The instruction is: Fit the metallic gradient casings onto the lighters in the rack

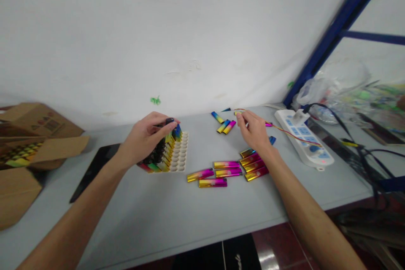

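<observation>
My left hand [146,136] is curled over a white tray [181,155] of round holes, fingertips pinching the black top of a rainbow-coloured lighter [175,131] standing among several others in the tray. My right hand [254,130] reaches over the table's far side, fingers closed on a lighter [268,124] whose pink end sticks out past the hand. Several metallic gold-and-pink lighters [228,171] lie flat in front of my right wrist. Three more lighters [224,123] lie near the wall.
An open cardboard box [30,143] with more lighters sits at the left, a black flat slab [95,168] beside it. A white power strip [303,137] with cables lies at the right, next to a blue frame post [329,38]. The table edge [196,240] runs close below.
</observation>
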Available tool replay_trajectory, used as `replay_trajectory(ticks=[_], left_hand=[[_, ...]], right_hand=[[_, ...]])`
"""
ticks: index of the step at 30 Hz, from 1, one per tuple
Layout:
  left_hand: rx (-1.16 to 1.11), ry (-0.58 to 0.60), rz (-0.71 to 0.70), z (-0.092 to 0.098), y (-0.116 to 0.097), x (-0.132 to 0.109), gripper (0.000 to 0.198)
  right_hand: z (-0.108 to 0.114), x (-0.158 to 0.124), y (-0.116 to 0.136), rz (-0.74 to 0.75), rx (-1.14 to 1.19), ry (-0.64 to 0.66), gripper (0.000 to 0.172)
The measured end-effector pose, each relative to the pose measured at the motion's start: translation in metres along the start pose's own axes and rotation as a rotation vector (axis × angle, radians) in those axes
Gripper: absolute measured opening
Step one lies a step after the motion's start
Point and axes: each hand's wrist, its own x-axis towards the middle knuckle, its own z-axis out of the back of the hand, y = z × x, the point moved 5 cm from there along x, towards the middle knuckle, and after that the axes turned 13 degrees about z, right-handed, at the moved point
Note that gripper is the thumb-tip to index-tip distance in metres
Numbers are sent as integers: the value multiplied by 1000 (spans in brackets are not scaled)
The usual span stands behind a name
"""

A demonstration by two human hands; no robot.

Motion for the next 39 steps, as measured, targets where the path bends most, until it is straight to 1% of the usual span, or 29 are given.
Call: replay_trajectory(ticks=[3,5,8,10,13,17,21,24,28,31,36,39], left_hand=[[182,22,-54,0,5,6,42],[283,14,-106,-1,2,8,41],[345,15,-163,-5,-5,11,36],[374,26,-167,-7,-5,14,31],[427,28,-138,-8,2,18,27],[507,66,-113,-11,16,20,21],[547,93,-185,-16,25,17,19],[594,70,-233,-18,31,16,22],[629,49,-254,-18,35,18,22],[667,31,-265,-18,33,19,19],[841,-11,-210,-25,28,14,13],[924,-39,-232,-30,23,11,13]], right_hand=[[0,0,0,-1,2,6,47],[-1,0,0,-3,2,19,48],[-2,0,1,-10,-5,38,49],[-2,0,0,-18,-8,42,50],[-2,-1,0,-25,-4,40,51],[-2,0,1,-23,2,44,51],[-2,0,2,-12,8,48,50],[-2,0,2,-10,6,49,49],[-3,0,1,-14,-1,54,50],[-3,-1,-1,-11,-3,52,49],[-3,-1,-1,-9,-6,50,47],[-1,0,0,-24,-5,43,48]])
